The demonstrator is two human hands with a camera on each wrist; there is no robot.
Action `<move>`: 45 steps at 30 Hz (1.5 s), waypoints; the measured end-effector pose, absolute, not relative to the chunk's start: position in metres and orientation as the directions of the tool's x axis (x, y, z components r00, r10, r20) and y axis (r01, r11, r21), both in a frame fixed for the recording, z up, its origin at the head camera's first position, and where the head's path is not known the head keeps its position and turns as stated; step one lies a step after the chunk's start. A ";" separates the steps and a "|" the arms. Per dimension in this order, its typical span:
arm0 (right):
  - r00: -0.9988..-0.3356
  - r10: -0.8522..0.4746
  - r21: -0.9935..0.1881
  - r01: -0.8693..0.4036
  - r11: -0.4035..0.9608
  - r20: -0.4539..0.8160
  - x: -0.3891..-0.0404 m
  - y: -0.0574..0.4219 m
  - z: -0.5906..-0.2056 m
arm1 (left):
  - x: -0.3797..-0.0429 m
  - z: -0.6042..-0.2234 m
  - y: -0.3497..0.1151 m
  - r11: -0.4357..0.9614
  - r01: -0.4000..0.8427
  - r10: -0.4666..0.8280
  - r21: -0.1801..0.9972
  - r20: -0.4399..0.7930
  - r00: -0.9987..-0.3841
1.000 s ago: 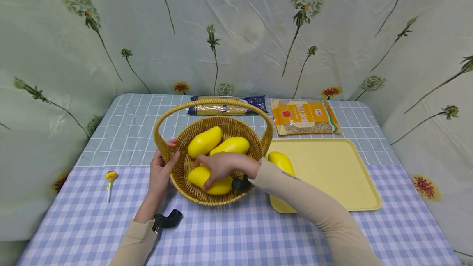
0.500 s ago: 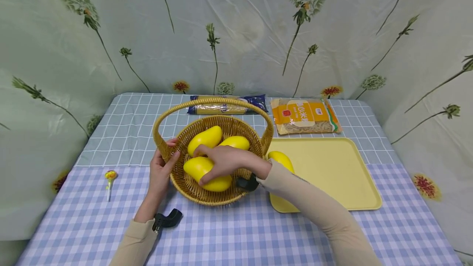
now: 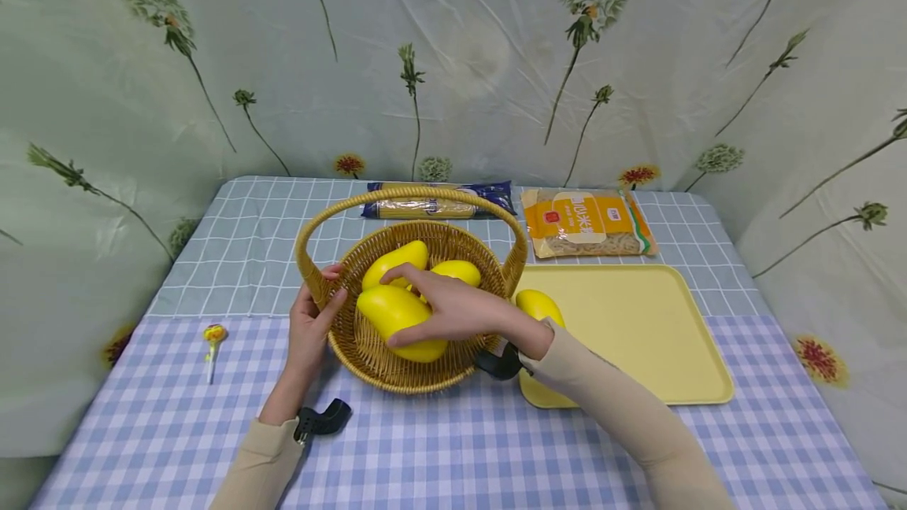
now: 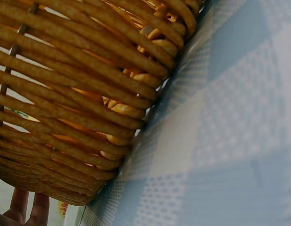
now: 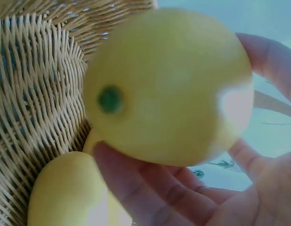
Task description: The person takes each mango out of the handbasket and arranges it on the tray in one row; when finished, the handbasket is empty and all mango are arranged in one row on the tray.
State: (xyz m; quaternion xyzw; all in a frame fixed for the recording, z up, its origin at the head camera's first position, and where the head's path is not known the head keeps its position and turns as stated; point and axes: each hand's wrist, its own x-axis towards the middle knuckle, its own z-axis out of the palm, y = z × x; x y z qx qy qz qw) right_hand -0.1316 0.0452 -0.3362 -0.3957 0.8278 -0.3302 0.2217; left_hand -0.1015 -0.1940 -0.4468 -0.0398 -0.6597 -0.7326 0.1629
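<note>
A brown wicker basket (image 3: 383, 372) with a tall arched handle stands in the middle of the table. My right hand (image 3: 453, 307) grips a yellow mango (image 3: 390, 312) over the basket, thumb on the near side and fingers on the far side. Its green stem dot shows in the right wrist view, where the mango (image 5: 169, 89) fills the palm. Behind it in the basket are a second mango (image 3: 397, 258) and a third mango (image 3: 459, 271), both partly hidden. My left hand (image 3: 310, 329) holds the basket's left side at the foot of the handle.
A yellow tray (image 3: 638, 337) lies to the right, with one mango (image 3: 540, 307) on its left end beside the basket. A noodle packet (image 3: 439, 201) and an orange bag (image 3: 588, 223) lie at the back. At left is a lollipop (image 3: 212, 341).
My right hand has taken hold of the front mango and raised it from the basket floor, tilting it. The left hand and the basket have stayed in place.
</note>
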 end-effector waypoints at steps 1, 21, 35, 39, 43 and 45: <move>-0.598 -0.796 -0.727 -0.505 0.464 -0.093 -0.130 0.047 -0.336 | -0.102 -0.447 -0.194 -0.072 0.290 -0.186 0.954 0.273 -0.944; -0.751 -0.657 -0.869 -0.368 0.331 0.068 -0.101 0.084 -0.343 | -0.103 -0.448 -0.194 -0.076 0.302 -0.196 0.950 0.282 -0.939; -0.790 -0.543 -0.880 -0.440 0.178 0.285 -0.083 0.120 -0.356 | -0.093 -0.425 -0.186 -0.073 0.287 -0.191 0.955 0.269 -0.944; -0.802 -0.499 -0.873 -0.460 0.163 0.329 -0.077 0.131 -0.358 | -0.096 -0.433 -0.189 -0.080 0.293 -0.189 0.953 0.274 -0.943; -0.824 -0.444 -0.872 -0.462 0.164 0.353 -0.072 0.145 -0.360 | -0.101 -0.443 -0.193 -0.090 0.307 -0.187 0.948 0.286 -0.940; -0.834 -0.418 -0.873 -0.459 0.163 0.360 -0.070 0.153 -0.361 | -0.102 -0.446 -0.193 -0.097 0.315 -0.187 0.944 0.293 -0.938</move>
